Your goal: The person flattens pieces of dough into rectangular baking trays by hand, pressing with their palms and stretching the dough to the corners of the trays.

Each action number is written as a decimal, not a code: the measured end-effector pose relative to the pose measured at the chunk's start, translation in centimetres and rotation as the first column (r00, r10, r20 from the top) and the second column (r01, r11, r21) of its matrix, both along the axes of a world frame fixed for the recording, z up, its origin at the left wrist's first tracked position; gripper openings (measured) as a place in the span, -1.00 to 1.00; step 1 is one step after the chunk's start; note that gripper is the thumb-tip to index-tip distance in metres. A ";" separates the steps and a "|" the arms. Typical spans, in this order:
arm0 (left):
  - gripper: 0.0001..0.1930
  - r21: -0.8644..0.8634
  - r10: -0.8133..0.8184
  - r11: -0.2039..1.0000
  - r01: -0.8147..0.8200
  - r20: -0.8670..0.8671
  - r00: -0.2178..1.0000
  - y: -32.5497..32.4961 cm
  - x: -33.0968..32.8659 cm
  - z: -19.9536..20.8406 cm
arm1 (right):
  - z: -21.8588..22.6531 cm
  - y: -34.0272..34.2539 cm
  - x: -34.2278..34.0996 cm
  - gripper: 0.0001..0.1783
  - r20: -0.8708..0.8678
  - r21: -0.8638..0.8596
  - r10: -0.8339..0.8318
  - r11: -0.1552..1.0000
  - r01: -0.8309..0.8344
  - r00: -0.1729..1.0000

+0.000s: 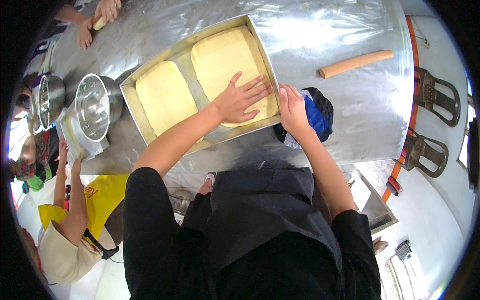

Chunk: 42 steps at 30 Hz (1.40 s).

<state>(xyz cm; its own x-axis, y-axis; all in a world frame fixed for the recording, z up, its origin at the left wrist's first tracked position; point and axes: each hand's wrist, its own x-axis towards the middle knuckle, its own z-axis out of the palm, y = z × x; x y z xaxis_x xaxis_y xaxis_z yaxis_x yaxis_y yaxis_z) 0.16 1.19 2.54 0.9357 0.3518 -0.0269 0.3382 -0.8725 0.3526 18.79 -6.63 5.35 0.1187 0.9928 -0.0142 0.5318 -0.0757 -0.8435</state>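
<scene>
Two flat slabs of pale yellow dough lie side by side in a rectangular metal baking pan point(183, 70). Spread flat on the near part of the right dough slab point(225, 60) is my left hand point(243, 100), its fingers apart and pointing right. A strip of pan floor separates that slab from the left dough slab point(165, 97). My right hand point(294, 111) grips the pan's right wall near its near corner, thumb along the rim; its other fingertips are partly hidden. Beside and partly beneath that hand lies a bunched blue and black cloth point(317, 114).
A wooden rolling pin point(356, 64) rests on the steel table point(360, 115) at right. Metal bowls point(114, 100) and a smaller pan point(75, 135) stand at left. A co-worker's hands point(97, 22) hold dough at the far left; another person in yellow point(105, 200) stands near left.
</scene>
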 end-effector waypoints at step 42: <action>-0.50 0.003 0.021 1.000 -0.022 0.240 0.971 1.4 0.9 -1.6 | 0.0 -0.7 0.3 -0.65 0.003 0.010 0.020 1.000 -0.020 1.000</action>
